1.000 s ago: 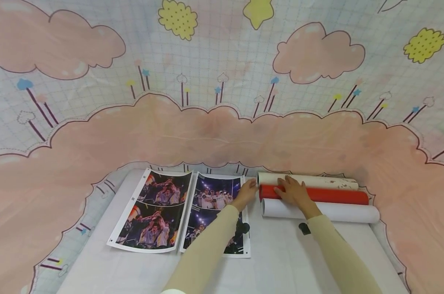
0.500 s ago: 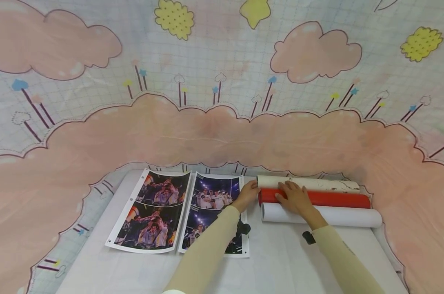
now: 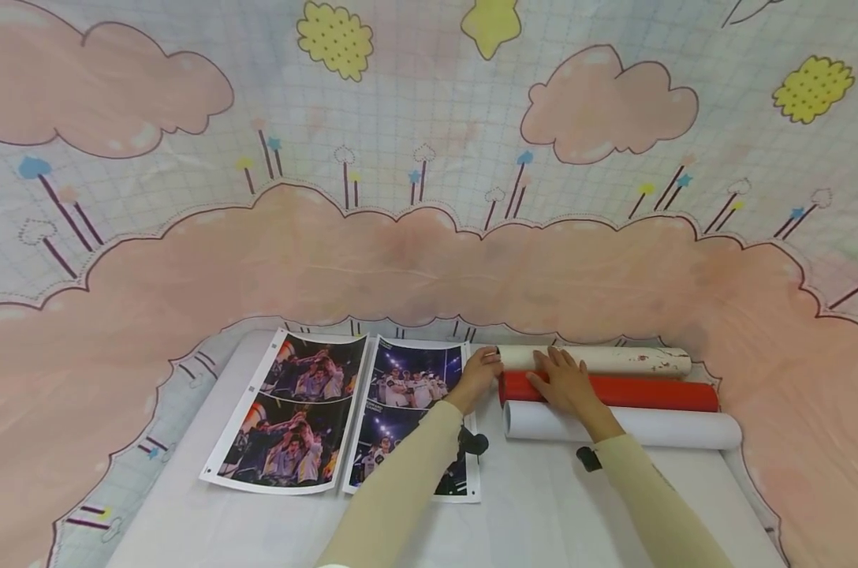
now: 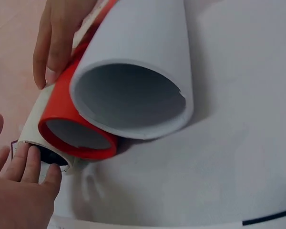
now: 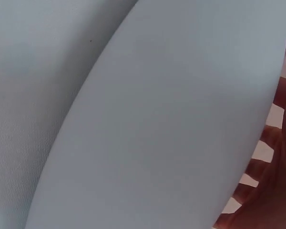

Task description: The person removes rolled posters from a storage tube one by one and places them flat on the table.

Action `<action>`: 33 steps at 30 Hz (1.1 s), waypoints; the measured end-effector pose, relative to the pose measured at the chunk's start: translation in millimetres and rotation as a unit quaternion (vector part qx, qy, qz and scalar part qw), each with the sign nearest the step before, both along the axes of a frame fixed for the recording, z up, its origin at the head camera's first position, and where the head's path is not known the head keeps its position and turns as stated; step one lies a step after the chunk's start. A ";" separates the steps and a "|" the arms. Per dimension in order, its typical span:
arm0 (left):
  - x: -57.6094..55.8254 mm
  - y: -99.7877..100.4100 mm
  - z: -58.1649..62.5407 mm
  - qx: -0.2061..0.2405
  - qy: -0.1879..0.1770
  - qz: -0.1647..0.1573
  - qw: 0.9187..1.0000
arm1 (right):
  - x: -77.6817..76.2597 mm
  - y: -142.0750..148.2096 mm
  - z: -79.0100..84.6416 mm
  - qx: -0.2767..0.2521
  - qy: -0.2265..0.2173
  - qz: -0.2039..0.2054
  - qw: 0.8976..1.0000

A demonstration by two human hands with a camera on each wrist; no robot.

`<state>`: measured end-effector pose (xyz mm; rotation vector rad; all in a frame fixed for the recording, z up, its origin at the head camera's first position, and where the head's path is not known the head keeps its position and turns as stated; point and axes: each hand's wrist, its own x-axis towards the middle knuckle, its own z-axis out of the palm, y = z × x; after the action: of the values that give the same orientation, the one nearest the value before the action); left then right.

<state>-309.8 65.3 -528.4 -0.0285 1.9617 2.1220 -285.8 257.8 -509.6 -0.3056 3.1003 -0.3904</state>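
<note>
Three rolls lie side by side in the head view: a cream roll with brown marks at the back, a red roll in the middle and a white roll in front. My left hand touches the left end of the cream roll, its fingertips right at the hollow opening. Across the cream and red rolls rests my right hand, fingers spread. Its fingers reach down the cream roll's far side in the left wrist view. The white roll fills most of the right wrist view.
Two printed photo sheets lie on the white tabletop to the left, the right sheet partly under my left forearm. A patterned cloth with pink clouds rises behind and around the table.
All three rolls have shifted slightly toward me, and the brown marks on the cream one have turned. My hands have stayed on them, moving along a little. The sheets have not moved.
</note>
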 end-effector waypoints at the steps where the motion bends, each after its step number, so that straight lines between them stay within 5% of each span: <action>1: -0.4 0.3 0.9 0.007 0.001 0.001 1.000 | -0.4 0.0 0.4 -0.003 0.006 -0.001 1.000; 9: -5.5 7.7 29.2 0.081 0.034 -0.019 0.996 | -13.8 10.3 10.2 -0.020 0.087 -0.018 0.996; 18: 2.5 20.2 61.4 0.130 0.049 -0.065 0.988 | -25.4 44.7 24.2 -0.052 0.086 -0.046 0.994; 33: 10.2 15.6 68.8 0.085 0.078 -0.106 0.988 | -23.1 62.6 34.0 -0.028 0.110 -0.021 0.993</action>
<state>-299.5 80.8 -459.6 0.3707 1.7640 2.1960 -308.9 320.3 -475.6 -0.3048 3.3205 -0.4769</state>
